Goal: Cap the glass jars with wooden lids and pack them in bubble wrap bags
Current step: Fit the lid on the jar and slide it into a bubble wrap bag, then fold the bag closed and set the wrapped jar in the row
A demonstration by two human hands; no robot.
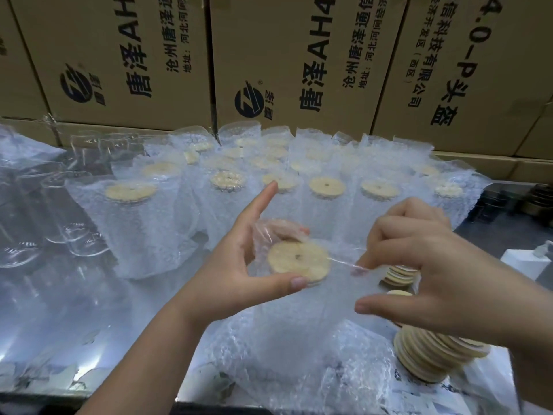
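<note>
A glass jar capped with a round wooden lid (297, 260) sits inside a bubble wrap bag (302, 333) in front of me. My left hand (239, 265) grips the jar's top through the bag, thumb at the lid's near edge, index finger pointing up. My right hand (431, 265) pinches the bag's open edge at the right of the lid and holds it stretched. Several bagged, capped jars (131, 223) stand in rows behind. Bare glass jars (59, 211) stand at the left.
Stacks of loose wooden lids (431, 354) lie under my right wrist, with another lid stack (399, 275) behind it. Printed cardboard boxes (287, 64) form a wall at the back. Dark metal parts (535, 202) sit at the far right.
</note>
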